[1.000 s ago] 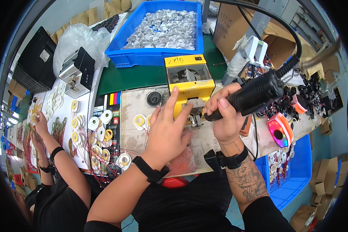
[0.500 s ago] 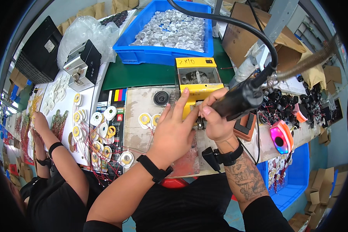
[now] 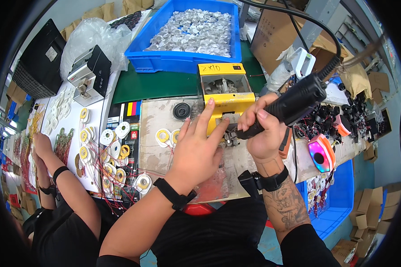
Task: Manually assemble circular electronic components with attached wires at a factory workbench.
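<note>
My right hand (image 3: 265,138) is wrapped round a black electric screwdriver (image 3: 298,100), which slants with its cable end up to the right and its lower end beside the yellow screw feeder (image 3: 231,102). My left hand (image 3: 191,155) lies over the bench in front of the feeder, fingers spread. Its index fingertip reaches the small metal fixture (image 3: 230,139) at the feeder's front; whether a small part lies under that fingertip I cannot tell. Left of the feeder sits a black round part (image 3: 182,111), with white-and-yellow wired discs (image 3: 163,137) below it, close to my left fingers.
A blue bin (image 3: 142,62) of white parts stands at the back. Wired discs (image 3: 120,151) lie at the left, where a co-worker's arms (image 3: 71,182) reach over the bench. At right are black parts (image 3: 316,120), a glowing orange device (image 3: 321,155) and a blue crate (image 3: 343,196).
The screwdriver has moved up and to the right, with my right hand tilting it, so its lower end now shows. My left hand stays by the feeder. The whole view has shifted slightly.
</note>
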### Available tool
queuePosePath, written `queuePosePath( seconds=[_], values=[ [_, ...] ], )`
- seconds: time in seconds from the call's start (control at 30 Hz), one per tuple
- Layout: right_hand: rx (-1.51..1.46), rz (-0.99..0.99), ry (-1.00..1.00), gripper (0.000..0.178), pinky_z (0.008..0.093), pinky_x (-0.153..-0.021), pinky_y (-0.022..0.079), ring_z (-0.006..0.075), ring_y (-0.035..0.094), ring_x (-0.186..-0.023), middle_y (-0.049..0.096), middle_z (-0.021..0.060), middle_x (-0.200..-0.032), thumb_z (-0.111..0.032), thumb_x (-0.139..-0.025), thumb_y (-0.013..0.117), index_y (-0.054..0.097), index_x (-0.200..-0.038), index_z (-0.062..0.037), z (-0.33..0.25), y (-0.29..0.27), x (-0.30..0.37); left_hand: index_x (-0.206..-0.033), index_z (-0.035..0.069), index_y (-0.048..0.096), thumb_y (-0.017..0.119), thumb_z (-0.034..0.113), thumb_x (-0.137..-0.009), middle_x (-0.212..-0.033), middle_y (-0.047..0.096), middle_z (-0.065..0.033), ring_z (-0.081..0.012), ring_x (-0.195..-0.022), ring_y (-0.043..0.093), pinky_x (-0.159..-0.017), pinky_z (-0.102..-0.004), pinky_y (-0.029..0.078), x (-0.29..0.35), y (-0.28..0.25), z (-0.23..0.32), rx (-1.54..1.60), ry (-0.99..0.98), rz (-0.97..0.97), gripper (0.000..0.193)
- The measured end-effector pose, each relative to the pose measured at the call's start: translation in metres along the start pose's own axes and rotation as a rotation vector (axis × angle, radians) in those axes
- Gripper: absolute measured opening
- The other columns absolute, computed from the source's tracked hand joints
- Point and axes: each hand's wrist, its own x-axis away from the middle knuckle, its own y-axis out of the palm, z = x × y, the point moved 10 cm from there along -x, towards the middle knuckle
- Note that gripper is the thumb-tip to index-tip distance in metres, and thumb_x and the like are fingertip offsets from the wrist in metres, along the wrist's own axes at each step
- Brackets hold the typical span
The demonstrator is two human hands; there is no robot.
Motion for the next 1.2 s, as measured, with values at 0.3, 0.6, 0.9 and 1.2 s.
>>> queuePosePath(
  seconds=[0.3,0.6,0.9,1.2],
  values=[
    [-0.208,-0.1,-0.029,0.025,0.035,-0.059,0.049,0.0182,0.052,-0.06,0.05,0.0071,-0.071,-0.028,-0.093,0.056,0.044,-0.097,-0.0066,-0.05,0.011,0.014,-0.101,0.011,0.077,0.084,0.024,-0.08,-0.1,0.071,-0.0032,-0.0245,-0.108,0.063,-0.096,-0.0434,0.041,0.005,-0.023,0.034,0.281,0.082,0.114,0.026],
    [-0.122,-0.053,-0.018,0.032,0.0352,-0.059,0.05,0.0195,0.052,-0.059,0.051,0.0074,-0.072,-0.028,-0.09,0.065,0.044,-0.099,-0.0059,-0.082,-0.027,0.049,-0.086,0.008,0.076,0.083,0.012,-0.079,-0.081,0.071,-0.0089,-0.0283,-0.079,0.069,-0.068,-0.04,0.055,-0.005,-0.041,0.053,0.183,0.244,0.104,0.011],
    [0.055,0.035,0.151,0.037,0.0278,-0.065,0.047,0.0152,0.057,-0.069,0.058,0.0059,-0.077,-0.013,-0.081,0.081,0.05,-0.1,-0.0036,-0.058,-0.073,0.095,-0.108,0.003,0.079,0.074,0.015,-0.091,-0.104,0.075,-0.0213,-0.0358,-0.102,0.071,-0.086,-0.0379,0.056,-0.103,-0.038,-0.023,0.018,0.137,0.176,0.021],
    [0.12,0.008,0.177,0.026,0.027,-0.065,0.044,0.0122,0.054,-0.07,0.059,0.0052,-0.078,0.0,-0.078,0.072,0.054,-0.097,-0.0013,-0.048,-0.089,0.098,-0.159,0.013,0.038,0.094,0.058,-0.052,-0.164,0.034,-0.0173,-0.0387,-0.151,0.032,-0.12,-0.0612,0.023,-0.051,-0.004,0.015,-0.165,0.195,-0.053,0.128]
  ],
)
